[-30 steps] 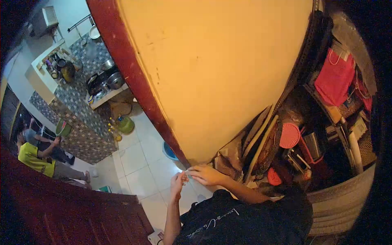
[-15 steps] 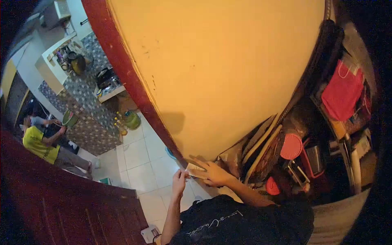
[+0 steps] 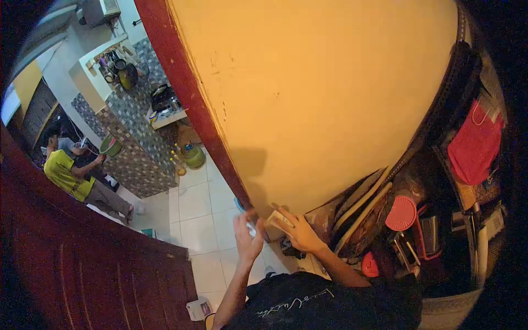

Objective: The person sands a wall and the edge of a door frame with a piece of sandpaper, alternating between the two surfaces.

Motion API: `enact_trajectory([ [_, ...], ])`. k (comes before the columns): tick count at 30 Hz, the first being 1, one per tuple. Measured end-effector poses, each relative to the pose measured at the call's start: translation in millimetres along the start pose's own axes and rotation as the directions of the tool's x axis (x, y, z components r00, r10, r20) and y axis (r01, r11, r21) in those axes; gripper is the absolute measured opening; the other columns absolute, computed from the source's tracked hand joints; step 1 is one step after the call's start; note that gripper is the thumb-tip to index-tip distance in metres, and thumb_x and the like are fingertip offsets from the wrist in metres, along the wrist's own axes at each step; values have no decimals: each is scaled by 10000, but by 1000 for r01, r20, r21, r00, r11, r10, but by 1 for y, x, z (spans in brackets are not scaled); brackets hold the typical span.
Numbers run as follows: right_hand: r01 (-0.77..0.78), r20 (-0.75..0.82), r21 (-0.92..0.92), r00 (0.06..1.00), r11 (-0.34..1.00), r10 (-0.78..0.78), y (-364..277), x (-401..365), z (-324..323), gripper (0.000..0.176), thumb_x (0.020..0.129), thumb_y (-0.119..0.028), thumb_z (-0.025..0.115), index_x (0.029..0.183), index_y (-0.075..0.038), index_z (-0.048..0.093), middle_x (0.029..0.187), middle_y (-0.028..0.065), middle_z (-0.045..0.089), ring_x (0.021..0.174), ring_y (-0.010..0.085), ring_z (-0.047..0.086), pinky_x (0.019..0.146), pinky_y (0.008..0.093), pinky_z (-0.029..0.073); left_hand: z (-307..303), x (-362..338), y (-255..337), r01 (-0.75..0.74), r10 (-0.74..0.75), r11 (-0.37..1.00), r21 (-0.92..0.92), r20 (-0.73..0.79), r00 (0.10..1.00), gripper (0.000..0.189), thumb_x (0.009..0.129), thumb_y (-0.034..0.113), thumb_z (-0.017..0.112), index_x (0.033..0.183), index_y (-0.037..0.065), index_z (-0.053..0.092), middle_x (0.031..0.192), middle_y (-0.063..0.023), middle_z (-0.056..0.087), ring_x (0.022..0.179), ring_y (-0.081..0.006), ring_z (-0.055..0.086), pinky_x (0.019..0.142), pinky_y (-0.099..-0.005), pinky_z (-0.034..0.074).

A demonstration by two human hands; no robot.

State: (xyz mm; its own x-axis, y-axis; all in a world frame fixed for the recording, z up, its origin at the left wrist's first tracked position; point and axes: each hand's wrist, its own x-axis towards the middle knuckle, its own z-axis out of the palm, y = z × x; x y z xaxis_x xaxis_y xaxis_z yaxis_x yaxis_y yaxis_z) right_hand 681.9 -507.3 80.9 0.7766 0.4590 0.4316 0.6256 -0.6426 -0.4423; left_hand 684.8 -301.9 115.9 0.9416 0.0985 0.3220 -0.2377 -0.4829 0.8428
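Note:
My right hand (image 3: pixel 303 235) grips a small pale, flat rectangular item (image 3: pixel 273 221), which may be paper or card; its fingers partly cover it. To its left, my left hand (image 3: pixel 248 240) is raised with the thumb and fingers apart, holding nothing, its fingertips slightly blurred. A gap separates this hand from the pale item. Both hands are in front of my black shirt (image 3: pixel 308 302), near the lower edge of the yellow wall (image 3: pixel 324 104).
Left of the dark red door frame (image 3: pixel 187 71) is a tiled kitchen floor (image 3: pixel 195 206) with a green gas cylinder (image 3: pixel 193 157). A person in a yellow shirt (image 3: pixel 69 176) holds a green basin (image 3: pixel 110 146). A dark red door (image 3: pixel 104 264) fills the lower left. Cluttered items include a pink round lid (image 3: pixel 401 213) and red cloth (image 3: pixel 476 146).
My left hand has come off the pale item and its fingers have spread. The right hand keeps the item and has moved slightly right. The whole view has shifted a little.

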Motion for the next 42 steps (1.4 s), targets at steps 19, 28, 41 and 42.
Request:
enact_trajectory([
  [19, -110, -44, 156, 992, 982, 118, 7, -19, -8, 654, 860, 19, 570, 1488, -119, 451, 1515, 242, 390, 1350, 454, 419, 1127, 483, 358, -42, 137, 164, -273, 614, 586, 763, -198, 764, 789, 925, 459, 627, 1511, -6, 375, 1604, -353, 25, 1362, -486, 181, 1148, -578, 215],
  [28, -174, -53, 187, 981, 967, 187, 5, -15, -12, 576, 920, -7, 543, 1483, -94, 453, 1486, 278, 402, 1329, 461, 437, 1124, 495, 356, -41, 124, 148, -289, 559, 618, 731, -150, 816, 777, 960, 456, 585, 1528, -15, 341, 1582, -402, -31, 1394, -511, 169, 1167, -550, 150],
  [41, -8, -418, 78, 908, 997, 40, 2, 42, -58, 564, 887, 5, 543, 1445, -59, 495, 1503, 239, 426, 1304, 454, 453, 1097, 505, 372, -28, 122, 77, -397, 627, 710, 582, -266, 732, 905, 883, 471, 687, 1549, -6, 303, 1600, -367, 46, 1422, -507, 163, 1160, -568, 165],
  [42, 13, -523, 11, 852, 1000, -5, 3, 54, -70, 568, 883, 7, 536, 1446, -57, 497, 1508, 239, 422, 1314, 455, 443, 1085, 511, 381, -26, 124, 72, -374, 570, 785, 494, -338, 749, 977, 855, 471, 720, 1558, -20, 252, 1603, -352, 73, 1422, -512, 164, 1161, -573, 163],
])
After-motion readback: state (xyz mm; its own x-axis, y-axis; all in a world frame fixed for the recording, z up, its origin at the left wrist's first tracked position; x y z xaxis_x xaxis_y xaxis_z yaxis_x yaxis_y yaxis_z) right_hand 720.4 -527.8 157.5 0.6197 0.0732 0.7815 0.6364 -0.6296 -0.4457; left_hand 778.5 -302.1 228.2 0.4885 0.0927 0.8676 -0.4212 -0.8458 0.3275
